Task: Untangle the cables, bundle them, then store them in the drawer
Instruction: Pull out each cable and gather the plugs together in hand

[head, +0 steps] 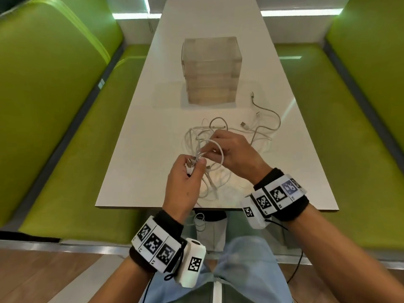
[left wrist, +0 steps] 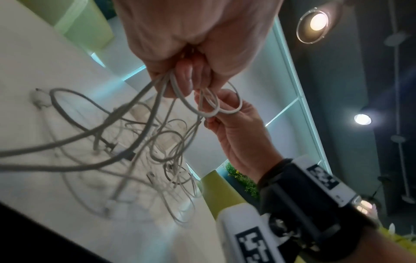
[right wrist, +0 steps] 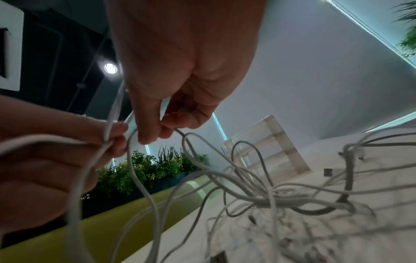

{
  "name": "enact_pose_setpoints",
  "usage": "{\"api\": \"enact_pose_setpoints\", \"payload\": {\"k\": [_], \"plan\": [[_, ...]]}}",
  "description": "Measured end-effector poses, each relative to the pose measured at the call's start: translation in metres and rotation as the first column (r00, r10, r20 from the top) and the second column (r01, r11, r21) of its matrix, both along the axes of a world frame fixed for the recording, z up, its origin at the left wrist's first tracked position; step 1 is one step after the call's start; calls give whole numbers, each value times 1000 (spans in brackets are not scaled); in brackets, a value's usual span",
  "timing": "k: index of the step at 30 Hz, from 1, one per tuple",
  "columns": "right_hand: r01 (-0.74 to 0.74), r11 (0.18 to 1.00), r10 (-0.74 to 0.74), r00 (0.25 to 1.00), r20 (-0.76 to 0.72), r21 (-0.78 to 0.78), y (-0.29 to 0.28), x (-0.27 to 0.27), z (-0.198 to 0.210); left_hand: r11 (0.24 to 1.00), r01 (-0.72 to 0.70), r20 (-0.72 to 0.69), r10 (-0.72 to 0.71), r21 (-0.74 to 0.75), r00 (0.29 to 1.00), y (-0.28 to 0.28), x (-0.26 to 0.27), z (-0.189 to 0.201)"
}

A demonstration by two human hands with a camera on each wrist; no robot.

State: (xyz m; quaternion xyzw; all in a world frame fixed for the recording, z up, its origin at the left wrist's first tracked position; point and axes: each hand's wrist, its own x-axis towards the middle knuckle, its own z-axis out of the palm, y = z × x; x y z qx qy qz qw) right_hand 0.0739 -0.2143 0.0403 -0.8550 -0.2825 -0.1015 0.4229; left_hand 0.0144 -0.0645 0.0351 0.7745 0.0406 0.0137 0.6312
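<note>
Both hands, left hand (head: 185, 182) and right hand (head: 235, 153), pinch loops of the tangled cables (head: 215, 149) above the table's (head: 135, 154) near edge; a hard pull would likely tighten knots.

A booth-style seating area, like those in a café, canteen or office break room. A long white table (head: 218, 51) runs between two padded lime-green benches (head: 54, 95) with high backs. Wood-look flooring (head: 43, 276) lies beneath. The ceiling is dark with round recessed lights (left wrist: 315, 23), and a planter of green plants (right wrist: 153, 169) sits behind one bench.
</note>
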Motion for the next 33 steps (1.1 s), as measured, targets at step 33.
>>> {"api": "enact_pose_setpoints", "payload": {"k": [33], "plan": [[179,977,-111,890,-443,114,-18,11,4,999,32,201,-26,-23,979,33,-16,39]]}}
